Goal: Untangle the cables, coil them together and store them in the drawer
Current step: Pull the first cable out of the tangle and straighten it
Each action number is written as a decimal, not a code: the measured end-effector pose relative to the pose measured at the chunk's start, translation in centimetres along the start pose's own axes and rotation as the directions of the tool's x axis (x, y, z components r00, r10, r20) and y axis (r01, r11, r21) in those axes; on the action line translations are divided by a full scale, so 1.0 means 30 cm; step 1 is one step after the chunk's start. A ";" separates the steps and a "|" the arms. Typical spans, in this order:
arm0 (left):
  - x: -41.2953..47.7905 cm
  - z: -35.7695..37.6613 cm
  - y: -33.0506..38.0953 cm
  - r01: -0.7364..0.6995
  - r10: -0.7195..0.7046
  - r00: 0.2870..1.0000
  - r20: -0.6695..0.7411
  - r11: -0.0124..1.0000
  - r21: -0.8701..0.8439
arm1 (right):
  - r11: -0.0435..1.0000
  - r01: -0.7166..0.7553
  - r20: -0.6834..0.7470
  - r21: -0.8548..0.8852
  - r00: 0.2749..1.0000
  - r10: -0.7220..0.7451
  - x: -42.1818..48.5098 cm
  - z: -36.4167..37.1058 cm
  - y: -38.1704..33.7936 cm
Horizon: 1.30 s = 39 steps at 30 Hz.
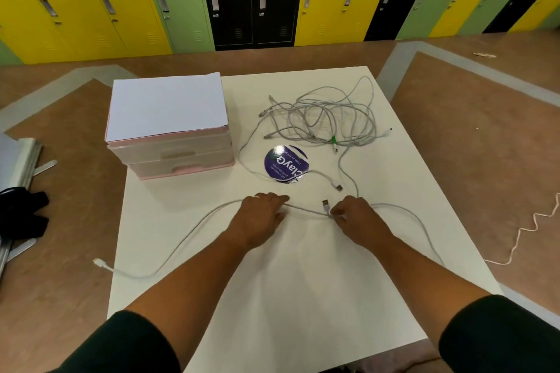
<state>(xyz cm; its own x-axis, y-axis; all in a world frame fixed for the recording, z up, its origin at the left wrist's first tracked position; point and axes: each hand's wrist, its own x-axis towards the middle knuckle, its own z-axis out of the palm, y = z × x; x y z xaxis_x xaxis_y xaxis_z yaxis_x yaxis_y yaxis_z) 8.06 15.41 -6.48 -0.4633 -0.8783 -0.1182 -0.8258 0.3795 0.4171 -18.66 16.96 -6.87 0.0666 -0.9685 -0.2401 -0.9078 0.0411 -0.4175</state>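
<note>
While the left hand lies palm-down at about 6 o'clock of the white table, its fingers almost straight and laid flat over the loose cable, the right hand sits just beside it toward 5 o'clock, thumb and fingertips pinched on that same cable right below its USB plug; the plug stands up out of the pinch. The loose cable runs on from under the left hand toward 8 o'clock, where its white connector hangs past the table edge; on the other side it loops out past the right hand toward 4 o'clock. The tangle of cables lies well apart from both hands at 1 o'clock, a green-marked plug at its near edge; one strand trails down to a second plug near the right hand. The drawer unit stands at 10 o'clock with both drawers closed and a white sheet on top; a round purple sticker lies at the table's middle, between drawer unit and tangle.
</note>
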 end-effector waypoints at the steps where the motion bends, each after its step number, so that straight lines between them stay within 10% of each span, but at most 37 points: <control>1: 0.017 0.016 0.027 -0.009 0.008 0.999 0.032 1.000 0.023 | 0.999 0.006 0.003 -0.040 1.000 -0.006 -0.003 0.007 0.003; 8: 0.064 0.057 0.093 0.015 -0.033 0.995 0.098 0.984 0.179 | 0.992 -0.012 0.058 -0.123 0.998 0.019 -0.002 -0.007 0.002; 31: 0.058 0.060 0.105 0.305 -0.302 0.950 0.074 0.861 -0.407 | 0.977 0.131 -0.273 -0.170 0.946 -0.175 -0.020 -0.066 -0.113; 39: 0.021 0.036 0.067 0.229 -0.230 0.972 0.052 0.869 -0.438 | 0.999 -0.012 -0.004 0.045 1.000 0.012 -0.025 -0.069 -0.113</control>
<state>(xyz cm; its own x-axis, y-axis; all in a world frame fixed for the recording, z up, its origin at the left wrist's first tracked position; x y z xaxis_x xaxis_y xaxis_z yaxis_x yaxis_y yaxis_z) 5.75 15.92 -6.68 -0.2769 -0.9258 -0.2574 -0.6834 0.0014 0.7300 -16.49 17.04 -3.47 0.0539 -0.9690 -0.2411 -0.8889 0.0634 -0.4538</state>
